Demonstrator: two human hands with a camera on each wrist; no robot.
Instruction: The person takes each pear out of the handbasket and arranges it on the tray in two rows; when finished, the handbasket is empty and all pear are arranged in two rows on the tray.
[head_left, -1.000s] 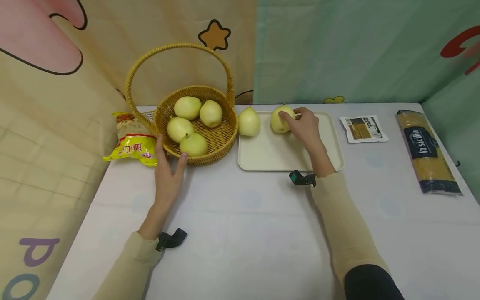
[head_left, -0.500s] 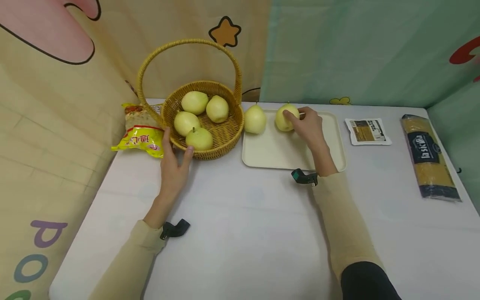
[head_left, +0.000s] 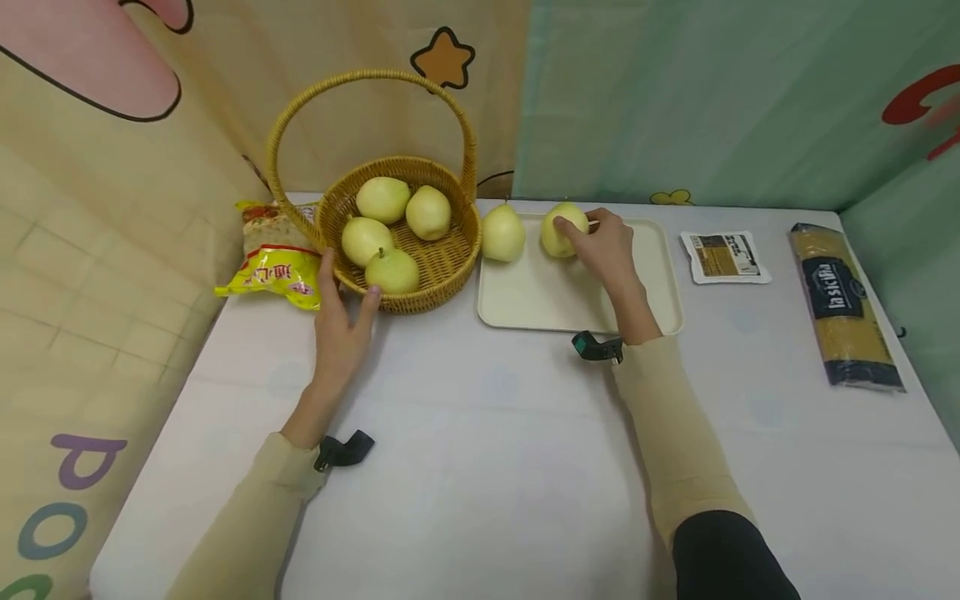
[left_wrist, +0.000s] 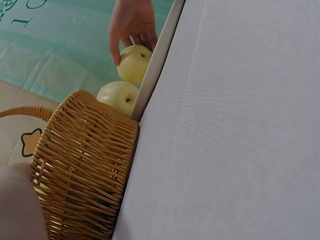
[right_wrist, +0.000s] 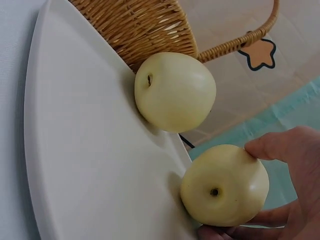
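My left hand (head_left: 339, 333) touches the near left side of a round wicker basket (head_left: 442, 287), its thumb and fingers spread straight along the outside. Inside the basket lie several pale green-yellow pears (head_left: 392, 271). My right hand (head_left: 609, 254) holds another pear (head_left: 561, 229) between thumb and fingers over the back of a cream tray (head_left: 540, 308). In the right wrist view this held pear (right_wrist: 225, 185) shows its blossom end towards me and sits at the tray surface. A second pear (head_left: 502, 233) rests on the tray's back left, beside the basket.
A yellow snack bag (head_left: 277, 262) lies behind and left of the basket, whose tall handle (head_left: 375, 75) arches upward. Right of the tray are a small white packet (head_left: 724, 257) and a long pasta bag (head_left: 843, 304). Printed curtains (head_left: 675, 100) stand behind the table.
The head view has shifted slightly. Both hands keep their places, the left at the basket and the right on the pear.
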